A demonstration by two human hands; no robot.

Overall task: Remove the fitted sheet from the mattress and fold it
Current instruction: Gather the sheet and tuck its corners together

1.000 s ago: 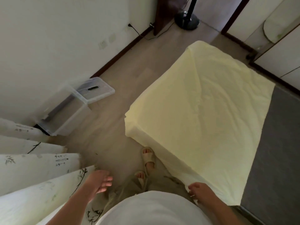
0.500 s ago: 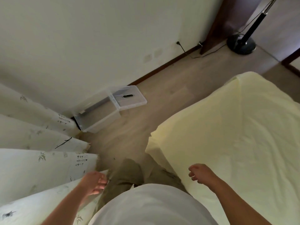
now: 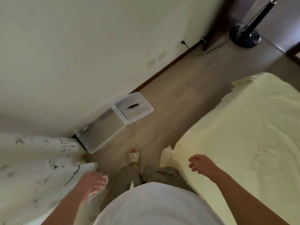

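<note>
Covering the mattress, the pale yellow fitted sheet (image 3: 243, 135) lies wrinkled beneath the right hand (image 3: 200, 163), grip loosely spread.

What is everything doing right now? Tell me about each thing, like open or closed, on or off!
Fitted sheet: on the mattress, near corner looks loose.
Storage box: open, lid lying beside it.
Fan plug: unplugged, on the floor.
Left hand: relaxed against the printed curtain.
Right hand: loosely curled over the sheet, holding nothing.
</note>
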